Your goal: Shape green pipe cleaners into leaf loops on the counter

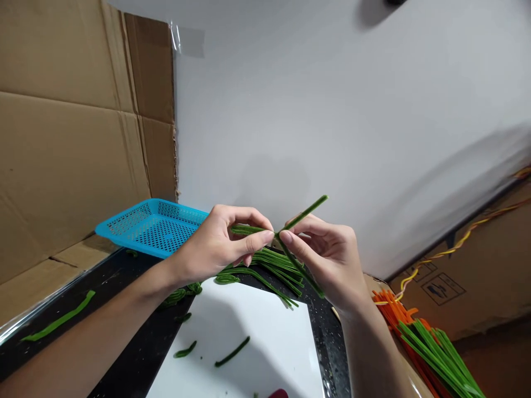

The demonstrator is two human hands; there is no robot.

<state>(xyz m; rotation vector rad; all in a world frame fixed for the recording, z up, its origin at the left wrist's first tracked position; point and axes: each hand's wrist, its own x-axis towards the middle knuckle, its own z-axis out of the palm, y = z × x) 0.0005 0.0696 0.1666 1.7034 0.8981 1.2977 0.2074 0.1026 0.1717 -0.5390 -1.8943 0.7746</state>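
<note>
Both hands meet above the far end of a white sheet (232, 320). My left hand (226, 237) pinches one end of a dark green pipe cleaner (307, 211), where a folded loop lies between thumb and fingers. At the crossing point my right hand (323, 249) grips the same pipe cleaner, whose two free ends spread apart, one up to the right and one down to the right. Behind and below the hands lies a bundle of straight green pipe cleaners (286, 271). Short green pieces (232, 351) rest on the sheet.
A blue perforated basket (124, 228) stands at the back left, by a cardboard panel (70, 138). Orange pipe cleaners (390, 312) and brighter green ones (442, 354) fill the right corner. A light green strip (62, 318) lies on the black tabletop (136, 331). Yellow twisted wire (452, 246) runs along the right.
</note>
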